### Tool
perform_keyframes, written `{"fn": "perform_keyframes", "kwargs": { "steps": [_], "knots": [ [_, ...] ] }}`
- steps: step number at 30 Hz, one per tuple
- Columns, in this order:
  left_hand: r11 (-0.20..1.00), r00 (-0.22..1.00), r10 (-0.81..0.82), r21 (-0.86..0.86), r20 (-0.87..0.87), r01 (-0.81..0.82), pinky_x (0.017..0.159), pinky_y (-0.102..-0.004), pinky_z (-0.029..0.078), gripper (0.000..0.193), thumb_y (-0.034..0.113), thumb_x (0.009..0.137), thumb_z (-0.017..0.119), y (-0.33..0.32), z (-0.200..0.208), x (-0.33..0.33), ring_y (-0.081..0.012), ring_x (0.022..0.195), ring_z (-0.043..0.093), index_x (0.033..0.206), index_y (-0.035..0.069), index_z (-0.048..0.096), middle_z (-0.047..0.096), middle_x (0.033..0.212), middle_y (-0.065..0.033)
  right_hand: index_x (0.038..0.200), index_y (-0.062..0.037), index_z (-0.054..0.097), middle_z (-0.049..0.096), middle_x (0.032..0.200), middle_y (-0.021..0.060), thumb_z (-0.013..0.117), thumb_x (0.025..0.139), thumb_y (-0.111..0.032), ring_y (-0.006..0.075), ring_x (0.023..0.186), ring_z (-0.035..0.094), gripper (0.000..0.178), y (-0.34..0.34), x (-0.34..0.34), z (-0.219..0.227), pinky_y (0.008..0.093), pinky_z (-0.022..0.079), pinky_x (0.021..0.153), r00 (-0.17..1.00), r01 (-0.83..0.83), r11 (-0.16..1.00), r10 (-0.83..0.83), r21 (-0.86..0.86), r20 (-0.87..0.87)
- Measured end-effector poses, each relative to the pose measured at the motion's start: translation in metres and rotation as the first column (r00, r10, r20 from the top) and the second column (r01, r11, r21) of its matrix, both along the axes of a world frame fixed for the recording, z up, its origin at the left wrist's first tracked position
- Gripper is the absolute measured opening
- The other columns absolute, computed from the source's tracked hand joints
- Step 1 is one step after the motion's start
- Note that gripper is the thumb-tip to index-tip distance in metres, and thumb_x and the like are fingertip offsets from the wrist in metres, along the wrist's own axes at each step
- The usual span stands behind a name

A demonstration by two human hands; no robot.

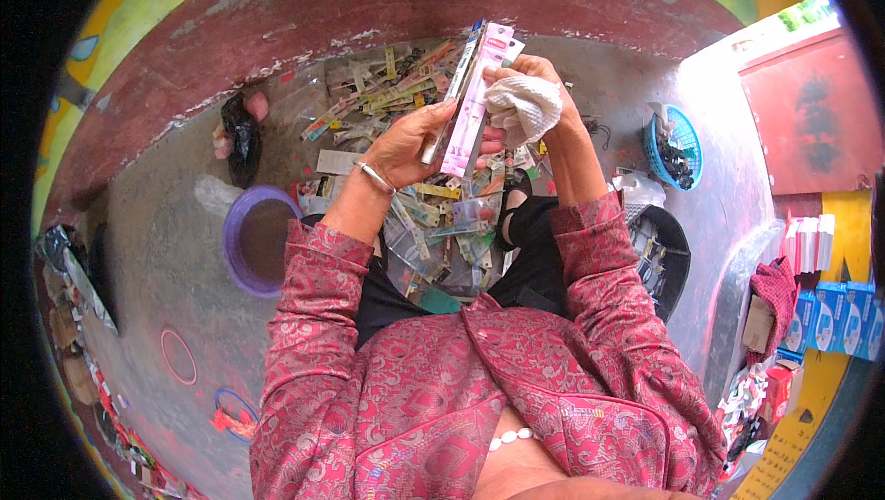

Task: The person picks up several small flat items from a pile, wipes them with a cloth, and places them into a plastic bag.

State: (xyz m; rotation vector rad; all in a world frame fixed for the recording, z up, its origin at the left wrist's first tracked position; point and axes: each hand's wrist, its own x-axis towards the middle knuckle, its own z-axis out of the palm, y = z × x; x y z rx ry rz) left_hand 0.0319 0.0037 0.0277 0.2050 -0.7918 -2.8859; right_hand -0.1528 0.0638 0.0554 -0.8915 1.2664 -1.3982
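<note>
In front of me my left hand is closed round the lower part of a few long narrow packages. A pink and white box faces up among them, tilted, with a slim dark and white package along its left side. My right hand grips a bunched white cloth, and its fingers touch the right edge of the pink box. Beneath both hands, between my feet, lies a heap of flat plastic packets with coloured strips.
A purple basin stands left, near a black plastic bag. To the right are a blue basket with dark things in it and a black tub of small packets. Blue boxes stand at the far right.
</note>
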Motion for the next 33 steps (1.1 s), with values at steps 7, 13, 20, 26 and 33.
{"fn": "perform_keyframes", "kwargs": {
  "steps": [7, 13, 20, 26, 33],
  "knots": [
    [0.993, 0.989, 0.078, -0.101, 0.123, -0.066, 0.060, -0.0300, 0.055, 0.036, 0.021, 0.086, 0.053, 0.005, -0.003, -0.005, -0.0226, 0.077, 0.064, 0.114, 0.000, 0.043, 0.060, 0.095, -0.0193, 0.083, 0.0025, 0.061, 0.060, 0.070, 0.0039, 0.063, 0.079, -0.018, 0.0091, 0.057, 0.054, 0.021, -0.001, 0.000, -0.007, 0.0226, 0.043, 0.048, 0.997, -0.032, 0.998, 0.035, 0.049, -0.062],
    [0.977, 0.975, 0.163, -0.162, 0.150, -0.139, 0.047, -0.0242, 0.052, 0.026, 0.020, 0.086, 0.053, 0.005, -0.005, -0.006, -0.0154, 0.066, 0.064, 0.104, 0.002, 0.048, 0.063, 0.083, -0.0129, 0.084, 0.0015, 0.059, 0.059, 0.071, 0.0029, 0.061, 0.082, -0.027, 0.0086, 0.059, 0.053, 0.028, -0.003, 0.004, 0.002, 0.0214, 0.042, 0.050, 0.993, 0.002, 0.988, 0.016, 0.154, -0.118],
    [0.952, 0.981, 0.138, -0.291, 0.136, -0.093, 0.066, -0.0317, 0.054, 0.036, 0.023, 0.090, 0.046, 0.004, -0.002, -0.007, -0.0257, 0.080, 0.064, 0.113, -0.004, 0.044, 0.060, 0.096, -0.0192, 0.081, 0.0016, 0.060, 0.060, 0.068, 0.0043, 0.064, 0.079, -0.025, 0.0089, 0.057, 0.055, 0.027, -0.006, -0.004, -0.009, 0.0218, 0.042, 0.046, 0.991, 0.052, 0.988, -0.033, 0.146, -0.129],
    [0.991, 0.992, -0.091, 0.087, -0.085, 0.099, 0.091, -0.0447, 0.042, 0.053, 0.029, 0.091, 0.033, -0.006, -0.002, 0.002, -0.0418, 0.110, 0.046, 0.129, -0.006, 0.024, 0.038, 0.123, -0.0328, 0.078, -0.0008, 0.060, 0.061, 0.068, 0.0075, 0.067, 0.076, -0.018, 0.0140, 0.054, 0.058, 0.019, 0.002, -0.011, -0.018, 0.0239, 0.045, 0.043, 0.994, 0.052, 0.994, -0.042, -0.096, 0.096],
    [0.994, 0.998, -0.002, -0.108, -0.055, -0.004, 0.077, -0.0355, 0.052, 0.052, 0.025, 0.085, 0.050, -0.003, -0.006, -0.001, -0.0342, 0.101, 0.055, 0.124, -0.006, 0.034, 0.050, 0.113, -0.0278, 0.079, 0.0022, 0.060, 0.062, 0.070, 0.0086, 0.067, 0.076, -0.019, 0.0131, 0.056, 0.058, 0.022, -0.005, -0.006, -0.003, 0.0257, 0.047, 0.045, 0.999, 0.039, 0.991, -0.037, 0.131, -0.017]
  ]
}}
